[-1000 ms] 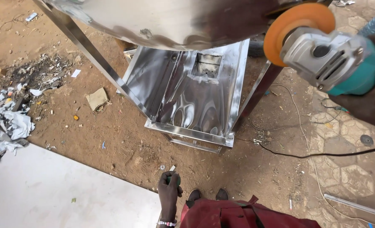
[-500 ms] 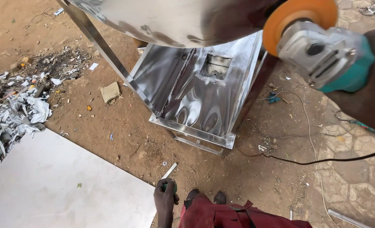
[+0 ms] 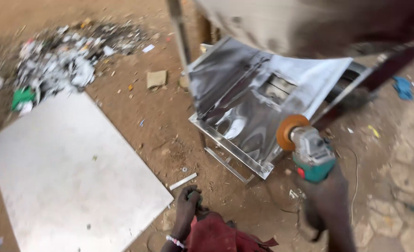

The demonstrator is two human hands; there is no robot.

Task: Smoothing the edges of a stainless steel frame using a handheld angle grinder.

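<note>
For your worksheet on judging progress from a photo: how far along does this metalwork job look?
Done: the shiny folded sheet-metal chute is formed and sits in its frame. In hand: the right hand grips a green angle grinder with an orange disc, clear of the metal; the left hand hangs by the knee. Left: the flat grey sheet lies uncut.

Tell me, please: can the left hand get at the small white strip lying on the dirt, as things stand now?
Probably yes. The left hand hangs low, just below the white strip, with only bare dirt between them. The right hand holds the angle grinder off to the side, out of the way.
</note>
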